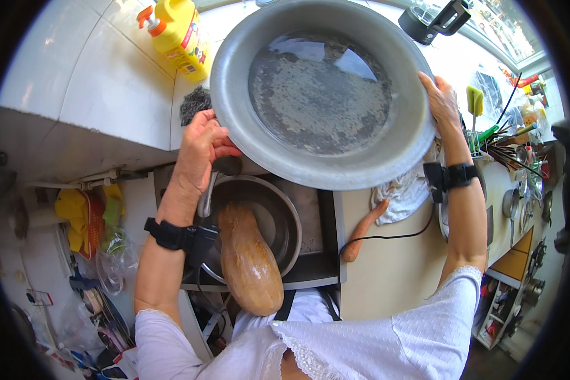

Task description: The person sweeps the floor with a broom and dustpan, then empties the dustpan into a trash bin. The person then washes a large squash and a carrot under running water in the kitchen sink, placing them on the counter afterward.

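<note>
A large aluminium basin (323,171) with clear water in it is held above the back of the sink and counter. My left hand (197,145) grips its left rim, thumb and fingers pinching the edge. At the right rim, my right hand (441,99) has its thumb over the edge and its fingers mostly hidden behind the wall. Below the basin, a butternut squash (251,266) leans in a round metal bowl (289,237) in the sink (312,232), its thick end jutting over the front edge. The faucet (208,192) is partly behind my left hand.
A carrot (363,232) and a white cloth (399,197) lie on the counter (389,275) to the right. A yellow pump bottle (183,42) and a steel-wool scourer (195,102) are at the back left. Cables run from both wristbands. A kettle (425,23) stands at the back right.
</note>
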